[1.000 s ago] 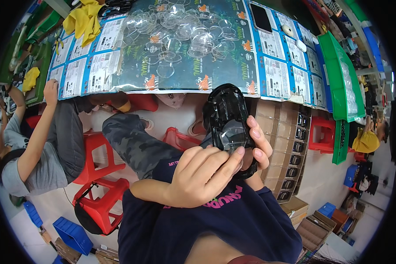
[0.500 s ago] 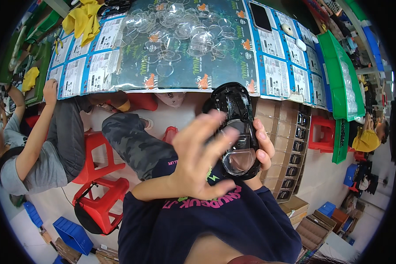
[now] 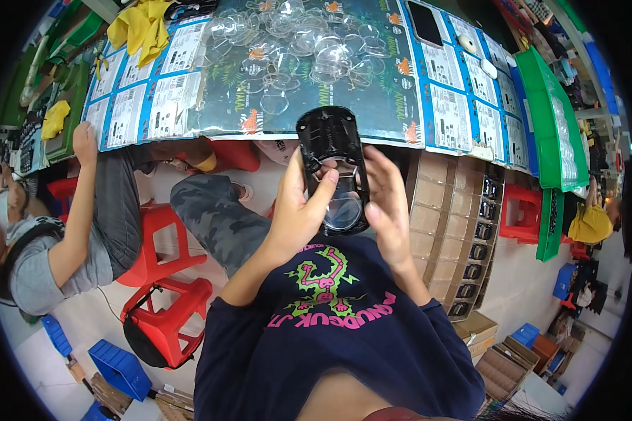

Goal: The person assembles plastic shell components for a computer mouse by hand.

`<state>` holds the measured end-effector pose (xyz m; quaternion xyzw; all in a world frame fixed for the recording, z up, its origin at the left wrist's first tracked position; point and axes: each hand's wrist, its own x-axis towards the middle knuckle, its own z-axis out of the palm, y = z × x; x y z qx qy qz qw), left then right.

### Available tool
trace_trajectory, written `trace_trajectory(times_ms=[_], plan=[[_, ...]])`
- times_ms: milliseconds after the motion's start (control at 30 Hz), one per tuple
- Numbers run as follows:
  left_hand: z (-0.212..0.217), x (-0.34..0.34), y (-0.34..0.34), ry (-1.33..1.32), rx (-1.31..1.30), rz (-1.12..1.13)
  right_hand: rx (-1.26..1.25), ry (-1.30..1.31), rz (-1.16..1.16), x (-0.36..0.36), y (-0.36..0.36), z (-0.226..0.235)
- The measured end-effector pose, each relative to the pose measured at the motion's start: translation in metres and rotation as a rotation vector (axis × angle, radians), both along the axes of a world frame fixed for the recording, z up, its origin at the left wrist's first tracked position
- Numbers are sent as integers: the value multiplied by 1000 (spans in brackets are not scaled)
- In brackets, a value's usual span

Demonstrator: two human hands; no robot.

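Observation:
A black plastic toy car body shell (image 3: 328,133), its hollow inside toward me, is held upright in front of my chest, just off the table's near edge. A clear plastic window piece (image 3: 344,210) sits in its lower part. My left hand (image 3: 298,200) grips the shell's left side, with the thumb pressed inside near the middle. Along the right edge rests my right hand (image 3: 392,207), its fingers curved beside the shell and its thumb near the lower right side. On the table (image 3: 221,123) lies a loose heap of clear plastic pieces (image 3: 323,52).
To the right, a phone (image 3: 425,24) and a white earbud case (image 3: 467,43) lie near a green bin (image 3: 546,119). Below stands a divided cardboard box (image 3: 428,224) with black parts. A co-worker's arm (image 3: 77,210) and red stools (image 3: 165,245) are at left.
My left hand has come from in front of the shell to its left side, thumb now inside. The shell has shifted left and tilted less. My right hand has moved higher along its edge.

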<state>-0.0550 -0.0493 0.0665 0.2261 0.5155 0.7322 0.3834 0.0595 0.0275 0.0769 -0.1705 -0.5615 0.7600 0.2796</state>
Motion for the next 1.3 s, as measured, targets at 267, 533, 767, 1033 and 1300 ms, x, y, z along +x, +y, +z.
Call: trace_trajectory(times_ms=[267, 533, 767, 1033, 1300], plan=[[0, 13, 2, 78, 40, 42, 173, -189, -138, -10, -12, 9], [-6, 12, -3, 126, 44, 44, 183, -225, -133, -13, -11, 9], [-8, 11, -6, 157, 17, -21, 226, -260, -160, -12, -11, 6], [-2, 10, -5, 153, 14, -48, 285, -253, -191, -14, -12, 8], [-1, 10, -6, 162, 11, -63, 381, -279, -192, -13, -12, 10]])
